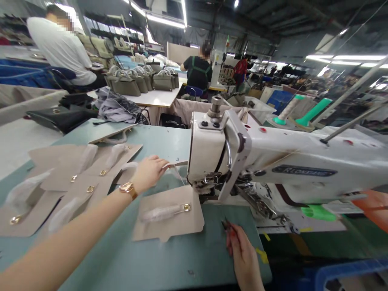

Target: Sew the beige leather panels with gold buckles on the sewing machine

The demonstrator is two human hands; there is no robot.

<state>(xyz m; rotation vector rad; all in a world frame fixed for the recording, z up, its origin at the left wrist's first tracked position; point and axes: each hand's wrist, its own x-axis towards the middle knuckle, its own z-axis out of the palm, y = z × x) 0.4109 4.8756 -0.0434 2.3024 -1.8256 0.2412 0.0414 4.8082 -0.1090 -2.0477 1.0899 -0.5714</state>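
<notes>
My left hand [151, 171], a watch on its wrist, reaches to the left of the sewing machine head [209, 149]. Its fingers are closed on the edge of a beige bag panel [178, 163], seen nearly edge-on. In front of it, another beige panel [172, 222] lies flat by the needle area, with a plastic-wrapped handle [162, 212] and a gold ring [187, 207] on it. Over the table's right part, my right hand [242, 252] is closed around a small dark-tipped tool that looks like thread snips [224, 224]; its fingers partly hide it.
Several beige panels with wrapped handles [103, 173] overlap on the green table [115, 258] at left. Thread cones [313, 111] stand behind the machine. A blue bin [351, 268] is at lower right. Finished bags [124, 83] and two seated people [198, 66] are farther back.
</notes>
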